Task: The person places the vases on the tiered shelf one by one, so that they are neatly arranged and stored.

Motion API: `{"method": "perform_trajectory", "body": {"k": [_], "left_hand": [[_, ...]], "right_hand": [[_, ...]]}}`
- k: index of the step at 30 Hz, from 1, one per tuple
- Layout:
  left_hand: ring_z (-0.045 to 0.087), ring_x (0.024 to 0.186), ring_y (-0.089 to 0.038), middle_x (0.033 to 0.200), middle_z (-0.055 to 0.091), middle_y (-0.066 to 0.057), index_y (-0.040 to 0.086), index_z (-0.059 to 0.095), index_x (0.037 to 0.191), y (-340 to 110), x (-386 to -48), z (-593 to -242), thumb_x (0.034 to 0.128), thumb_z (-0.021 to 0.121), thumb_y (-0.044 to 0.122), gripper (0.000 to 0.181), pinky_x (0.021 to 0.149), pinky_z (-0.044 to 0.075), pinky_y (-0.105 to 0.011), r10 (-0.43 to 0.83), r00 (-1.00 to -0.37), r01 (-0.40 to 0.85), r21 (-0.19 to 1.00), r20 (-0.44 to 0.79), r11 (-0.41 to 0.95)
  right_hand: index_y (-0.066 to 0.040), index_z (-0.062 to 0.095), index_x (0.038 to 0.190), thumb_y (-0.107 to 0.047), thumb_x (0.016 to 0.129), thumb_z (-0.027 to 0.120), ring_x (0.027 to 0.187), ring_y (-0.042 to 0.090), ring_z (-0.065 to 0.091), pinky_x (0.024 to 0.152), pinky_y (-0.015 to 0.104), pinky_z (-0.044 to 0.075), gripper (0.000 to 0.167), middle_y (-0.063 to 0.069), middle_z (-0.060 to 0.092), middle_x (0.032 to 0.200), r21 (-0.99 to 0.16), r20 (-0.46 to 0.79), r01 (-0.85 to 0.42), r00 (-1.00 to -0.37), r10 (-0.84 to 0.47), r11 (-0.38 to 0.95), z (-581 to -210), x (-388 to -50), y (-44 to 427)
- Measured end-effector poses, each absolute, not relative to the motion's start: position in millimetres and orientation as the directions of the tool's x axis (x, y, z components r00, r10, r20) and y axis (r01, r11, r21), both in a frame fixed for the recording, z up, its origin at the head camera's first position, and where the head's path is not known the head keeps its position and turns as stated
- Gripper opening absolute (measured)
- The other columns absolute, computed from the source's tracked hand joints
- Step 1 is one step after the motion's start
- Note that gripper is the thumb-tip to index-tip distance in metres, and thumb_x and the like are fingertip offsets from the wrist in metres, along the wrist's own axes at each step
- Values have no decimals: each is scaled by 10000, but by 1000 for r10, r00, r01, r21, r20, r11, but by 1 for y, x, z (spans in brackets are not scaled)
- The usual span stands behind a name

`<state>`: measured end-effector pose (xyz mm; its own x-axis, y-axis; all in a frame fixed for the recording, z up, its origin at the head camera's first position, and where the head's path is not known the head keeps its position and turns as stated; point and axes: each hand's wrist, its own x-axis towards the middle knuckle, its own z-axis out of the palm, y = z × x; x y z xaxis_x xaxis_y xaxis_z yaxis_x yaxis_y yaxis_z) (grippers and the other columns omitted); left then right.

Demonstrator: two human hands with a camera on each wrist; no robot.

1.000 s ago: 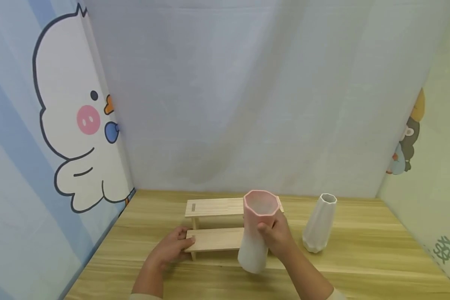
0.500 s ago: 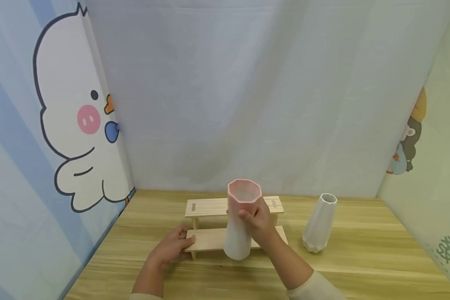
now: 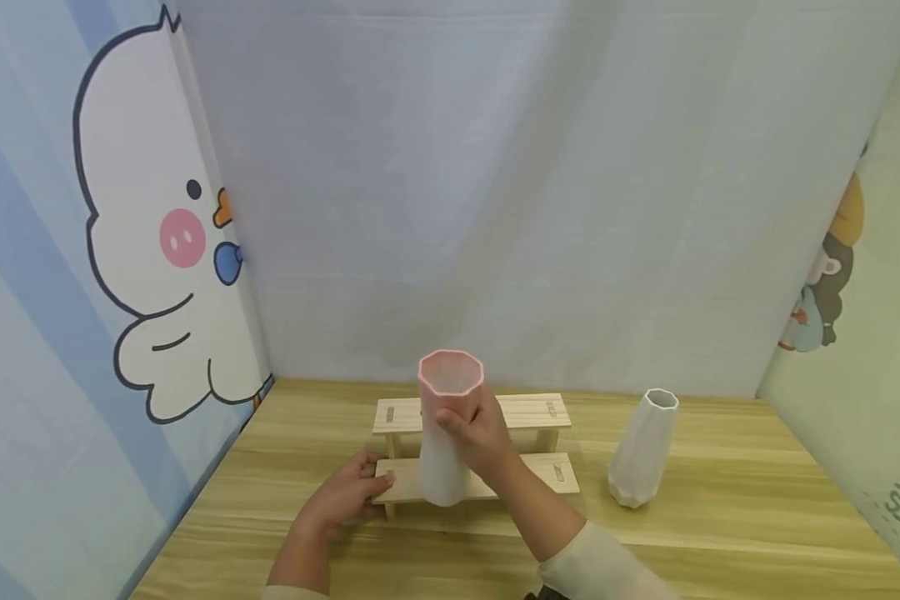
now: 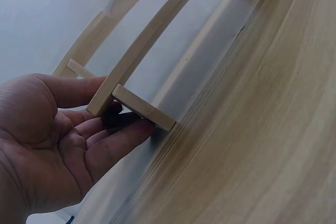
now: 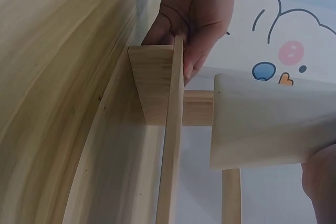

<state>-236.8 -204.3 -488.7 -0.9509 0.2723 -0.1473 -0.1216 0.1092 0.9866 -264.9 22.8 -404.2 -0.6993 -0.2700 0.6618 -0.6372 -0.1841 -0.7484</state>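
A two-tier wooden stand (image 3: 525, 412) is on the table. At the left end of its lower tier, my left hand (image 3: 345, 493) grips the board, thumb on top and fingers below; the left wrist view shows that hand (image 4: 63, 145) around the board's end (image 4: 107, 90). A tall vase, pink at the rim and white below (image 3: 441, 467), is in the grip of my right hand (image 3: 483, 437), in front of the upper tier and over the lower one. In the right wrist view the vase's pale base (image 5: 257, 124) is beside the lower board (image 5: 174, 129); whether they touch I cannot tell.
A white faceted vase (image 3: 641, 454) stands on the wooden table (image 3: 720, 500) right of the stand. Behind the table hangs a plain pale curtain (image 3: 495, 208). Cartoon-printed cloths flank it, with a white figure (image 3: 138, 267) on the left.
My right hand has carried the pink-and-white vase leftward and somewhat away from me, from the stand's right part to left of its middle. My left hand keeps its hold on the stand.
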Motion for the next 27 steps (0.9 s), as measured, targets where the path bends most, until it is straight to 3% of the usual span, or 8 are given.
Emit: {"method": "perform_trajectory", "body": {"k": [7, 18, 27], "left_hand": [[616, 1057, -258, 1265, 548, -242, -57, 383, 1381, -202, -234, -488, 983, 601, 182, 513, 836, 575, -487, 224, -964, -112, 982, -145, 152], [647, 1004, -241, 1311, 545, -292, -67, 376, 1361, -203, -236, -490, 990, 571, 134, 465, 832, 576, -470, 252, -959, -100, 988, -127, 117], [647, 995, -259, 1310, 539, -310, -68, 371, 1366, -202, -237, -491, 980, 587, 122, 481, 803, 583, -464, 243, -962, -100, 988, -125, 113]], "right_hand": [[-22, 476, 1324, -650, 783, 703, 905, 146, 605, 734, 328, 577, 860, 210, 599, 1091, -756, 652, -631, -704, -281, -175, -404, -272, 9], [86, 419, 1335, -681, 759, 695, 923, 106, 574, 764, 275, 547, 997, 290, 579, 1116, -784, 618, -605, -745, -250, -136, -389, -262, -1], [77, 436, 1328, -688, 767, 680, 927, 105, 576, 775, 277, 546, 980, 282, 588, 1126, -783, 620, -610, -749, -234, -122, -384, -259, -7]]}}
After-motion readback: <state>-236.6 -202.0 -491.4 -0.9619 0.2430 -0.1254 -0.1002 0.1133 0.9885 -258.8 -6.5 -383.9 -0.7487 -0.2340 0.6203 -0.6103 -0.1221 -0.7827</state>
